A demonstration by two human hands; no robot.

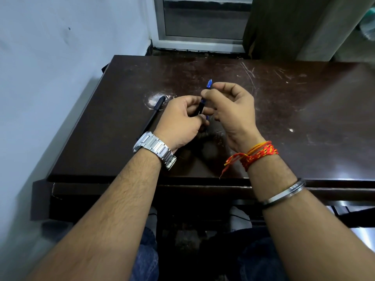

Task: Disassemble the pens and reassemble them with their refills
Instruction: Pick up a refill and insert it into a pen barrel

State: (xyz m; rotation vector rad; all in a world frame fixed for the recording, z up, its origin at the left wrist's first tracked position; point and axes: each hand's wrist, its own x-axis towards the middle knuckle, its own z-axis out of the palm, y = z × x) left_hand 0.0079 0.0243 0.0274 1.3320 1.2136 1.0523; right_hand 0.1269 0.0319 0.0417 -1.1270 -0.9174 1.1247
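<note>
My left hand [180,116] grips the pen barrel [197,109] steady while my right hand's fingers [211,93] pinch its blue tip [209,83] to twist it.

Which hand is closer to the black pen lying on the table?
Left. The left hand sits right beside the black pen, partly covering its lower end. The right hand is farther off, on the left hand's other side.

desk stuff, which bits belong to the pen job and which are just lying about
Belongs to the job:
- blue-tipped pen, held between the left hand and right hand
- black pen, lying on the table left of the hands

Just there:
- wristwatch
- thread bracelets
- metal bangle
</note>
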